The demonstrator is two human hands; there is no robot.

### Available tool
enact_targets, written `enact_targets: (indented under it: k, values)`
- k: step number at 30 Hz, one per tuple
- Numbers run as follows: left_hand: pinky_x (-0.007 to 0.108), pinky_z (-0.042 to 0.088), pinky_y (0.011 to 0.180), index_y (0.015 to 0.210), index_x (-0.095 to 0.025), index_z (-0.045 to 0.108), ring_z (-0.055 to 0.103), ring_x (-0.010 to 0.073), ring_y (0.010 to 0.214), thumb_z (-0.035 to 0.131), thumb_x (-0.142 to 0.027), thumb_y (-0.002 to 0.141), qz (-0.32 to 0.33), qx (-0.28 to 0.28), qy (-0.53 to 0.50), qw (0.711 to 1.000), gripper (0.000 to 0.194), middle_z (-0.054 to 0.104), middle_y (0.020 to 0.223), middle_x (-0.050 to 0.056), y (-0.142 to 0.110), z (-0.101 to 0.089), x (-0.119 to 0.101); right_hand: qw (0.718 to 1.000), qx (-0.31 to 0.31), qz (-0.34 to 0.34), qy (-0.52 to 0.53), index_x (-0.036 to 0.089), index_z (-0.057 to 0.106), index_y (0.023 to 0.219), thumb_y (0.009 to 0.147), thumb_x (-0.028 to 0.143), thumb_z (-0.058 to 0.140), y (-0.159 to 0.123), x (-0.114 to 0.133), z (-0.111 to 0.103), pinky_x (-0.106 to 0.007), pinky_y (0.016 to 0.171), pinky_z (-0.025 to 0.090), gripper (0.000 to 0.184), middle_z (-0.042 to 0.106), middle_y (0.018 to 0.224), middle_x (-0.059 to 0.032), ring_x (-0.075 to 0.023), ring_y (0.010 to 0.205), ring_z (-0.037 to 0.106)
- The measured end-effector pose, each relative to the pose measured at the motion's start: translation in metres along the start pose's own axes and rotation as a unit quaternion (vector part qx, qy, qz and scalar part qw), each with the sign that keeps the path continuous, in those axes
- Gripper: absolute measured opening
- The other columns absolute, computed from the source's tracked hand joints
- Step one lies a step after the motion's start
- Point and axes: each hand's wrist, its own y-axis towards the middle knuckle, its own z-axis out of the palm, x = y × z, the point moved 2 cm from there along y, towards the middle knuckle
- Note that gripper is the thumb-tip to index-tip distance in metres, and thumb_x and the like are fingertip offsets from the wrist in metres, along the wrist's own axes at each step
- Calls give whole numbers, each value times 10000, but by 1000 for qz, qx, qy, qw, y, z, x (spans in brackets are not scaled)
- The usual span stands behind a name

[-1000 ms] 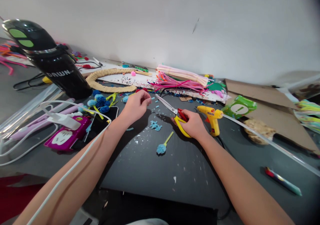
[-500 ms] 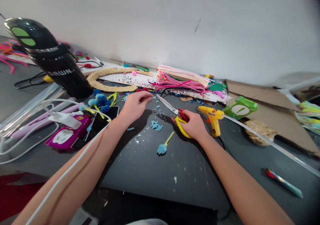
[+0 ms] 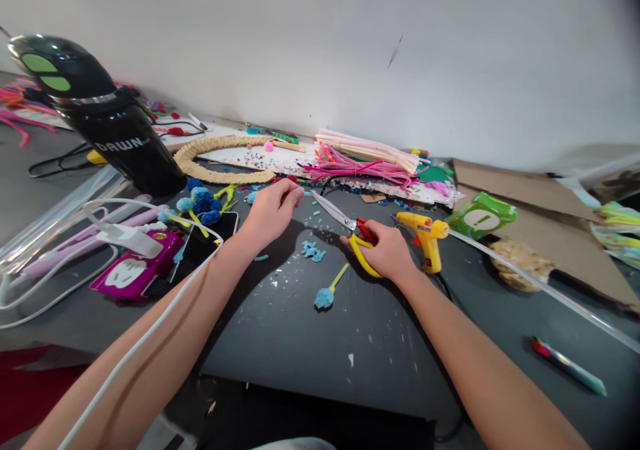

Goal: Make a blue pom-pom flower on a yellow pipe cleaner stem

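1x scissors [image 3: 345, 221], 1x glue gun [image 3: 429, 243], 1x btl [image 3: 120, 130]

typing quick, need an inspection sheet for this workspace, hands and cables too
Surface: dark grey tabletop, dotted with pale specks and smears
Things in use: scissors; small light blue pieces; nearer the person, a blue flower-like piece with a yellow-green stem
Clutter: black bottle at left, pink bundle at back, yellow glue gun and green packet at right
Left hand: fingers drawn together near the scissors' tips; whether they hold anything cannot be told
Right hand: holds the scissors by the handles
Cables: white cable crosses the left forearm in view
Surroundings: pale wall behind, cardboard at right
Other people: nothing seen
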Motion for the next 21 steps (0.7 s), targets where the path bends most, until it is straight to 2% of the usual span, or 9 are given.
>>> enact_targets:
  k: [21]
  values:
    - [254, 405, 620, 824, -170, 588, 534, 138, 659, 468, -332, 911, 1, 9, -43, 999, 219, 606, 722, 11, -1, 2, -3, 1000, 4, -8, 18, 201, 624, 724, 745, 476, 651, 2, -4, 2, -247, 531, 307, 277, 602, 624, 5, -137, 572, 501]
